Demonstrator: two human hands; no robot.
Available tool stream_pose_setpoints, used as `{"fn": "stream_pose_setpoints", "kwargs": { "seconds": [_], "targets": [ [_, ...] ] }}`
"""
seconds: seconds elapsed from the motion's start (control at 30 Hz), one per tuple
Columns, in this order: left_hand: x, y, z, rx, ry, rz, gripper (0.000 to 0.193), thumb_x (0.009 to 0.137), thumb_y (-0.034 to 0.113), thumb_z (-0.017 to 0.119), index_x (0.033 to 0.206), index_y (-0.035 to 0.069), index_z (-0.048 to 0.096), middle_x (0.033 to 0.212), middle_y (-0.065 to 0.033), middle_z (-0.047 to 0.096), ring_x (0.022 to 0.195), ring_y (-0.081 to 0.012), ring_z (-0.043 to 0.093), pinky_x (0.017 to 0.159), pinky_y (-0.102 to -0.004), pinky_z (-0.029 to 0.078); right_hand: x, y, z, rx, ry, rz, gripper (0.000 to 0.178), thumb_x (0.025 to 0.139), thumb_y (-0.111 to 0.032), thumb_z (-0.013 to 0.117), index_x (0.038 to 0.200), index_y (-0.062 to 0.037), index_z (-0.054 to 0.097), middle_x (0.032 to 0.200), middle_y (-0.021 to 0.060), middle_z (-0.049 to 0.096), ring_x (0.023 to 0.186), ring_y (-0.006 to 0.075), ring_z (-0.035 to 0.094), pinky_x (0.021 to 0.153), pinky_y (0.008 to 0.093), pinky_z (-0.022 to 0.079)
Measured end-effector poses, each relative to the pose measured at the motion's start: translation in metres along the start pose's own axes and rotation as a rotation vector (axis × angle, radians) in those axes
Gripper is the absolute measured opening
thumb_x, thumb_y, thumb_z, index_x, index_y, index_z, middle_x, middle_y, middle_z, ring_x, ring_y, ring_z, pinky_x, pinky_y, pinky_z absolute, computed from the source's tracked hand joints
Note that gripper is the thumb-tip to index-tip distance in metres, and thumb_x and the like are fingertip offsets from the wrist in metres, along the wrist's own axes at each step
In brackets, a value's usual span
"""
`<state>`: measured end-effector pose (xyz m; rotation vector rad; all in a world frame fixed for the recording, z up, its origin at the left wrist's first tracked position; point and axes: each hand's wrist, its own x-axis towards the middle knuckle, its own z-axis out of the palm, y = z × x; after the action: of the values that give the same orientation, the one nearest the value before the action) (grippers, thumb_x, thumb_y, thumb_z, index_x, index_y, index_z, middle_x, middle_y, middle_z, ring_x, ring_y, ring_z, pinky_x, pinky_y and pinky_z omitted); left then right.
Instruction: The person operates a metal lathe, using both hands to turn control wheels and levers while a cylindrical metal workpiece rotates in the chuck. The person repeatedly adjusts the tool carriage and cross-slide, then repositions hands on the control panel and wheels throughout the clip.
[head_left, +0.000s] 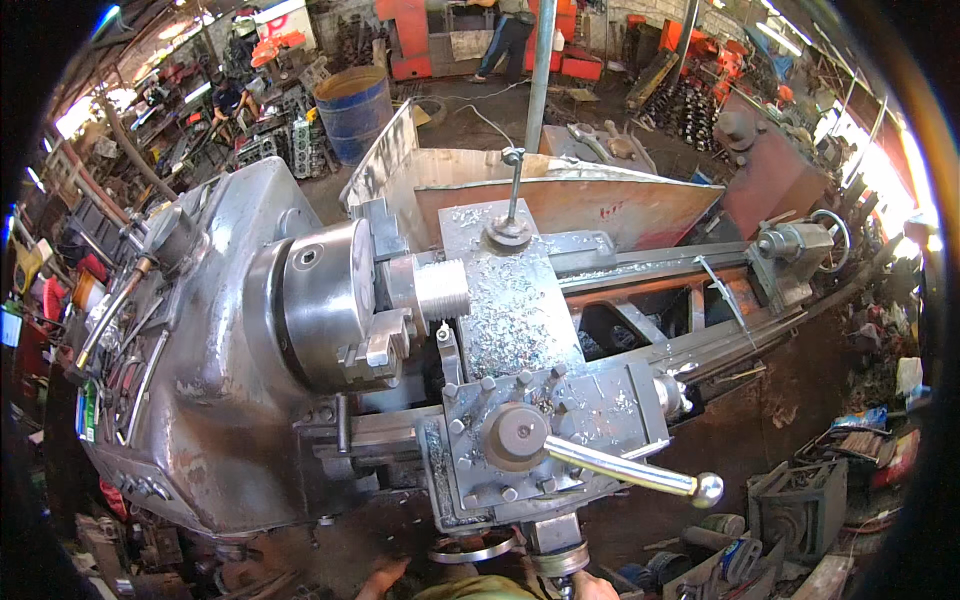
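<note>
A metal lathe fills the middle of the view. Its chuck (pixel 325 300) grips a threaded metal workpiece (pixel 441 290) in its jaws. A cutting tool (pixel 446 350) sits close to the workpiece's near side, held in the square tool post (pixel 517 437) with a long ball-ended lever (pixel 640 472). At the lower edge my right hand (pixel 597 588) is closed at a small crank handle (pixel 566 586) below the cross-slide dial; the frame cuts off much of it. My left hand (pixel 383 578) is left of the handwheel (pixel 475 548), its fingers too unclear to read.
Metal chips (pixel 505 300) cover the cross slide. The tailstock (pixel 795 255) stands at the bed's right end. Behind the lathe are a sheet-metal guard (pixel 570 205) and a blue drum (pixel 355 120). Tools lie on the headstock. Two other people (pixel 232 100) are farther back.
</note>
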<state>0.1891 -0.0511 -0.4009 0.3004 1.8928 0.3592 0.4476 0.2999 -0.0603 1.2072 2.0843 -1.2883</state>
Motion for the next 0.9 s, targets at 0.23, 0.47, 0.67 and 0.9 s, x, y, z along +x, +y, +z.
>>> {"fn": "stream_pose_setpoints", "kwargs": {
  "seconds": [0.23, 0.47, 0.67, 0.9],
  "targets": [
    [0.007, 0.050, -0.013, -0.087, 0.098, 0.046, 0.067, 0.088, 0.054, 0.060, 0.136, 0.008, 0.055, 0.139, -0.0175, 0.056, 0.129, -0.0346, 0.051, 0.105, -0.0447, 0.042, -0.001, -0.006, -0.006, 0.107, -0.012, 0.018, 0.046, 0.074, -0.022, 0.069, 0.110, 0.0052, 0.058, 0.095, 0.0330, 0.066, 0.094, 0.0493, 0.064, 0.081, 0.0531, 0.052],
    [0.051, 0.040, -0.023, -0.036, -0.024, -0.357, 0.075, 0.084, 0.057, 0.064, 0.138, 0.007, 0.054, 0.144, -0.0162, 0.052, 0.132, -0.0370, 0.049, 0.108, -0.0426, 0.040, -0.002, -0.001, -0.002, 0.113, -0.020, 0.070, 0.053, 0.074, -0.023, 0.071, 0.117, 0.0045, 0.056, 0.096, 0.0328, 0.065, 0.094, 0.0483, 0.065, 0.081, 0.0511, 0.052],
    [0.034, 0.043, -0.023, -0.212, 0.052, -0.160, 0.070, 0.087, 0.047, 0.065, 0.140, 0.003, 0.051, 0.146, -0.0195, 0.049, 0.137, -0.0355, 0.042, 0.110, -0.0423, 0.038, 0.016, 0.039, -0.007, 0.473, -0.222, 0.054, 0.055, 0.076, -0.012, 0.068, 0.128, 0.0004, 0.056, 0.081, 0.0119, 0.070, 0.058, 0.0183, 0.061, 0.053, 0.0312, 0.048],
    [0.039, 0.031, -0.022, -0.366, -0.023, -0.320, 0.066, 0.093, 0.045, 0.060, 0.144, 0.006, 0.047, 0.150, -0.0135, 0.044, 0.137, -0.0309, 0.039, 0.108, -0.0446, 0.035, 0.057, 0.093, -0.001, 0.801, -0.376, 0.112, 0.036, 0.076, -0.003, 0.068, 0.113, -0.0028, 0.068, 0.071, 0.0004, 0.066, 0.044, 0.0067, 0.048, 0.039, 0.0232, 0.036]
  ]
}}
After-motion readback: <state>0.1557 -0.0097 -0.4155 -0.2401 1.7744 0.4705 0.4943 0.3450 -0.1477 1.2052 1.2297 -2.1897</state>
